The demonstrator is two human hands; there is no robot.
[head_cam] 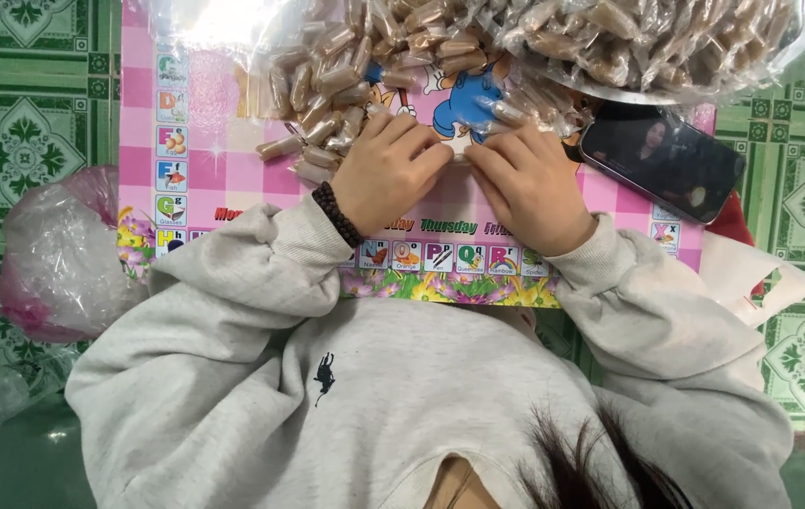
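Note:
My left hand, with a dark bead bracelet on its wrist, and my right hand meet fingertip to fingertip over a pink checkered board printed with letters and pictures. Their fingers are curled and pinch a small clear-wrapped brown piece between them; most of it is hidden. A loose heap of similar small brown wrapped pieces lies on the board just beyond and left of my left hand.
A big clear bag full of the brown pieces sits at the far right. A dark phone with a lit screen lies right of my right hand. A crumpled pink-and-clear plastic bag lies left, on green patterned tiles.

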